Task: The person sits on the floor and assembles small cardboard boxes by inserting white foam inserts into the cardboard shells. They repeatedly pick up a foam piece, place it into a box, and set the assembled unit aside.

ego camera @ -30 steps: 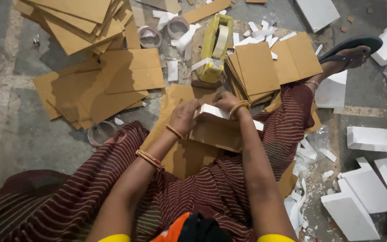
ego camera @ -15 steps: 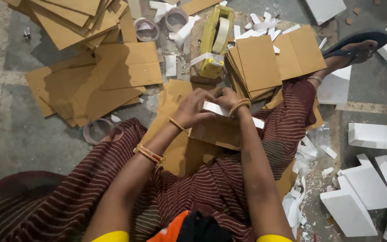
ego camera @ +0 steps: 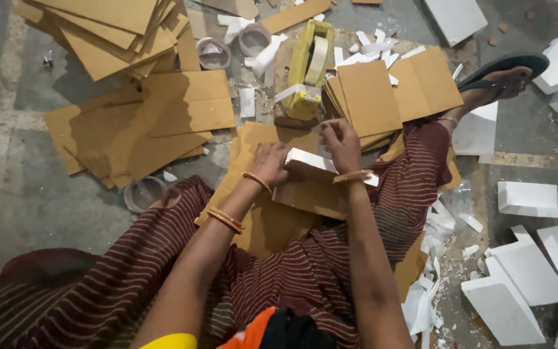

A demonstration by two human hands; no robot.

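I sit on the floor with a cardboard-wrapped white foam block (ego camera: 311, 178) on my lap. My left hand (ego camera: 271, 163) presses on its left end, fingers bent over the cardboard. Over the block's far top edge, my right hand (ego camera: 341, 142) pinches at it, close to a strip of clear tape. A yellow tape dispenser (ego camera: 309, 68) stands just beyond my hands. More flat cardboard (ego camera: 259, 220) lies under the block on my striped skirt.
Stacks of brown cardboard sheets lie at the far left (ego camera: 130, 84) and beside the dispenser (ego camera: 382, 94). Empty tape rings (ego camera: 213, 53) sit at the back. White foam pieces (ego camera: 524, 271) and scraps litter the right. My sandalled foot (ego camera: 495, 74) stretches far right.
My right hand has lifted from the block's top toward its far edge near the dispenser. The left hand stays on the block's left end. The view shifted slightly.
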